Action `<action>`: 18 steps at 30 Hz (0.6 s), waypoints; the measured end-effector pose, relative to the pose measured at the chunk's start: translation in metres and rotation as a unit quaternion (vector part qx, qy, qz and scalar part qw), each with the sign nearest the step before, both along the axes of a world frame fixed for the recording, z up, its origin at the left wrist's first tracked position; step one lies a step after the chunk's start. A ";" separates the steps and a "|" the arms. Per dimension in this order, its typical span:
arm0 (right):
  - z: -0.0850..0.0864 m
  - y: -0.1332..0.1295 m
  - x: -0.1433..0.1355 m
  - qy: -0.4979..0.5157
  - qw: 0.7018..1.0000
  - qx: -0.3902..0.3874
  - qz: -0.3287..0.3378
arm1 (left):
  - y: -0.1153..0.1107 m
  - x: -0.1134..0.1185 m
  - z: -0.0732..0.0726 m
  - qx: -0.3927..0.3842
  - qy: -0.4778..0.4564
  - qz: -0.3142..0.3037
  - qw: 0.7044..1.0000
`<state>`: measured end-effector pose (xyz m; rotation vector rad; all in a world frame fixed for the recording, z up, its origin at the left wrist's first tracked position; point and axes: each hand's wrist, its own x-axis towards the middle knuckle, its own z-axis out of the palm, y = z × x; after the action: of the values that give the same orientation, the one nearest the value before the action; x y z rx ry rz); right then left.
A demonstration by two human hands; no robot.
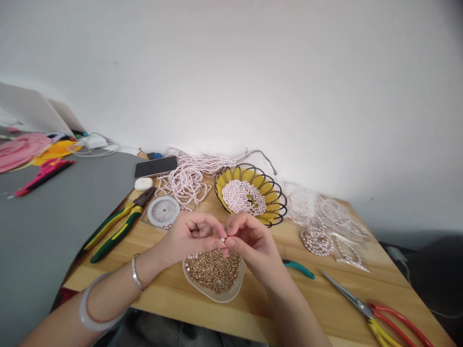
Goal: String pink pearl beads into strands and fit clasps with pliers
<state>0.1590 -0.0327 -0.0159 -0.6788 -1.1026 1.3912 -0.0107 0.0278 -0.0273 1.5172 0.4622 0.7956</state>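
Note:
My left hand (197, 234) and my right hand (248, 239) meet above a pale dish (226, 296) filled with small gold beads (215, 272). Thumb and forefinger of the left pinch a small pearly bead (222, 239). The right hand's fingertips are pinched together right against it; whatever lies between them is too small to make out. Some of the gold beads are hidden under the fingers. Just behind the hands, a yellow basket with black wire loops (273, 197) holds pale pink beads (244, 196).
Pliers (121, 224), a spool (163, 211), a phone (156, 166) and a white case (143, 183) lie left. Pink bead strands (188, 178) are heaped behind. To the right are bagged strands (321, 212), a teal handle (299, 268) and scissors (369, 308). A wall stands behind.

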 end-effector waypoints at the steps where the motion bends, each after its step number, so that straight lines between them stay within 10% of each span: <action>1: 0.000 0.000 0.000 0.000 1.000 0.000 -0.001 | 0.000 0.000 0.000 0.004 -0.002 0.003 1.000; 18: 0.001 0.001 0.011 -0.051 0.998 0.025 -0.029 | -0.003 0.003 0.002 0.239 0.027 0.071 0.968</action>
<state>0.1696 -0.0317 -0.0152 -0.7458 -1.1844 1.2874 -0.0082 0.0244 -0.0249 1.9724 0.4433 1.0308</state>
